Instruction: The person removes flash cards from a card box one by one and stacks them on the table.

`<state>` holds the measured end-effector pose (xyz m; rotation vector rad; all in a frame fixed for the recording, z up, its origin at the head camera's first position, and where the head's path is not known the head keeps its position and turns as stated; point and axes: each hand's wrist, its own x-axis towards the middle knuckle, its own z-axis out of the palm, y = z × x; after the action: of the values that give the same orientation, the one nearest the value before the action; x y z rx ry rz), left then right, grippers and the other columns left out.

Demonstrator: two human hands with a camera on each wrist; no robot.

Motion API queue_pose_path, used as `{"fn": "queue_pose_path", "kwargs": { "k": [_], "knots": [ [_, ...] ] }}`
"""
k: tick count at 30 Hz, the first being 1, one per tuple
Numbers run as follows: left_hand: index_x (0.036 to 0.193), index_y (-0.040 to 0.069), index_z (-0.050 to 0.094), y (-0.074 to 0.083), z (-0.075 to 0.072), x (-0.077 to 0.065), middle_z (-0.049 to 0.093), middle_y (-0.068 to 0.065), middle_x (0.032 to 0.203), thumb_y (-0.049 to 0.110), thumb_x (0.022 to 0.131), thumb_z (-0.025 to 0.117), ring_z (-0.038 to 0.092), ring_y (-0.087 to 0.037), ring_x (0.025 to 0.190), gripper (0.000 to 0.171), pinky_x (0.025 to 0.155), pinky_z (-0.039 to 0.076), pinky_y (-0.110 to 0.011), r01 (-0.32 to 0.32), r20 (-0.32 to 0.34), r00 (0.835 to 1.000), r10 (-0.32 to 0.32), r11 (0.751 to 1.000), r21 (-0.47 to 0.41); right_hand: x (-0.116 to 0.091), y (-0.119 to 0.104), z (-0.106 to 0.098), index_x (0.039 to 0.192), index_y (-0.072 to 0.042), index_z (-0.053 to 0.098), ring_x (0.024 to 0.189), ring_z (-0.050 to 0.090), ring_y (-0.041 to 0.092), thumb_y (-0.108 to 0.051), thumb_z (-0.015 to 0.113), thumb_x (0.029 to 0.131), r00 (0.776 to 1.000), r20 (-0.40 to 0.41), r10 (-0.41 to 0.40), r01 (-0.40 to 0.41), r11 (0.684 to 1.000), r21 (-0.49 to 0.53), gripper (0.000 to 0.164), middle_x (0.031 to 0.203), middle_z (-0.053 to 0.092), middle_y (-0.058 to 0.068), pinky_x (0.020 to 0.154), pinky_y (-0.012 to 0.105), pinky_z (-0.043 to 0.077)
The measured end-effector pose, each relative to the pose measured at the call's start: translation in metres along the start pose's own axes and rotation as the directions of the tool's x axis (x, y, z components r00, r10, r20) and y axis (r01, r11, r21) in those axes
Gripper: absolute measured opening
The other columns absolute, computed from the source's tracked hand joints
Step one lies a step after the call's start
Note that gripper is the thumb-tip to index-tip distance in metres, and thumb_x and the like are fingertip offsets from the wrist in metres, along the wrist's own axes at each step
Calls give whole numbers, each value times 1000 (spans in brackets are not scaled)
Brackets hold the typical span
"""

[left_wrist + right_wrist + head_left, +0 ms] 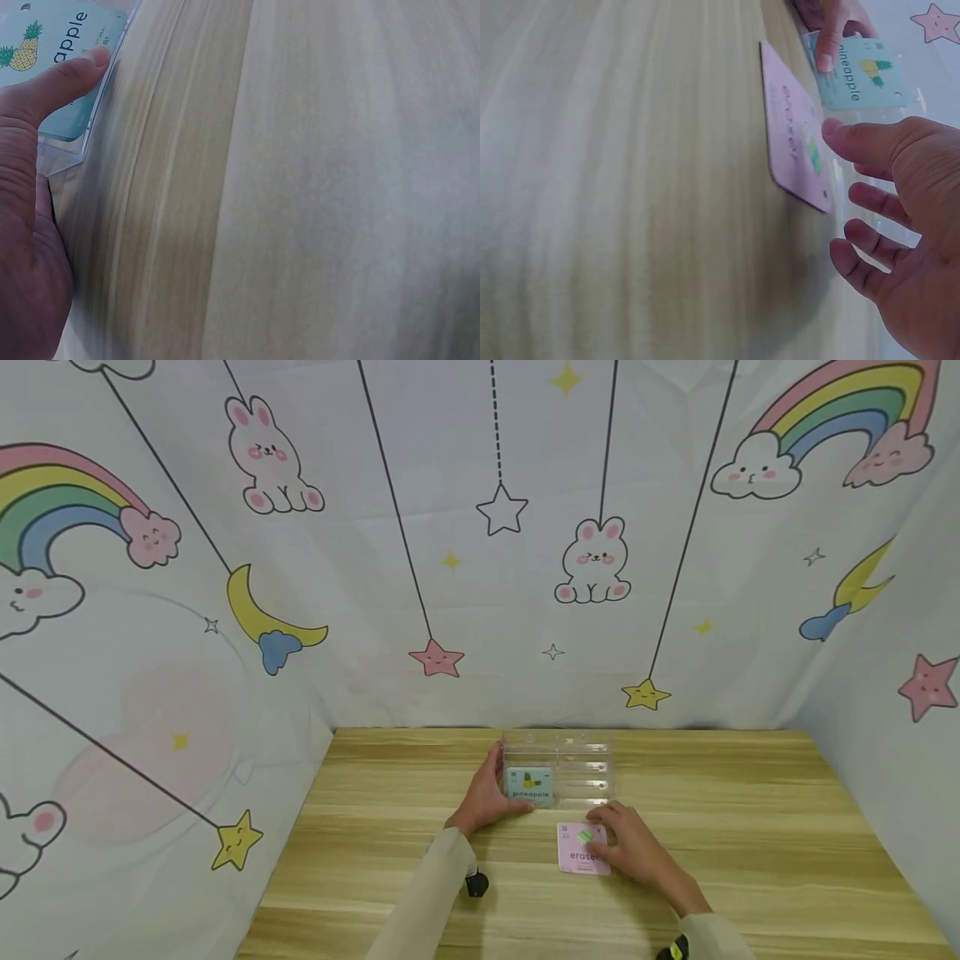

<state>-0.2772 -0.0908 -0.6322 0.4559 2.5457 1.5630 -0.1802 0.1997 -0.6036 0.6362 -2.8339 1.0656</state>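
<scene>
One pink card (576, 846), right hand (637, 845) nearest

From my distant seat, the relation that mattered was between that card and the right fingers. In the head view the card, printed "eraser", was on the near side of the transparent box (585, 768), roughly in line with its right half. The right hand came at it from the right, thumb at the card's right side and the other fingers by its far right corner. I read those fingers as released: the right wrist view showed them loosely bent and apart from the card, with just the thumb tip meeting its edge. I could not tell whether the thumb touched it, nor whether the card lay flat on the desk (750, 835) or stood a little raised.

The card looked nearly square, so I could name no sure long axis; its lettering ran left to right.

The left hand (484, 795) was farther off, to the left and far side, grasping the box by its near left corner. Its thumb reached over the near wall onto the blue-green pineapple card (531, 782), which sat in the box's left half. In my judgement, the right hand was the better placed for the pink card.
</scene>
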Motion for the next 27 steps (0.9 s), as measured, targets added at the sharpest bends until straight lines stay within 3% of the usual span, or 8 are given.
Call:
{"fn": "queue_pose_path", "kwargs": {
  "k": [12,21,27],
  "knots": [
    [168,17,11,1,0,-2,32,-8,166,30,70,100,35,-22,150,132,122,32,-35,5,-1,1000,-5,1000,13,36,-16,-14,129,-1,66,93,62,31,-13,80,92,998,46,-53,51,998,48,41,118,67,14,77,34,54],
    [167,14,12,-1,0,-1,31,-9,167,26,71,99,35,-22,151,130,122,31,-35,-15,0,1000,15,1000,-5,59,-32,-13,136,-3,65,90,60,21,-16,78,95,996,62,-64,62,997,35,45,115,68,10,76,34,54],
    [167,15,10,-3,0,0,27,-9,169,27,72,99,33,-22,151,131,122,32,-34,-21,8,1000,21,1000,4,66,-36,-10,137,-3,64,93,61,22,-15,77,95,997,57,-57,54,997,47,46,116,68,10,77,35,54]
  ]
}}
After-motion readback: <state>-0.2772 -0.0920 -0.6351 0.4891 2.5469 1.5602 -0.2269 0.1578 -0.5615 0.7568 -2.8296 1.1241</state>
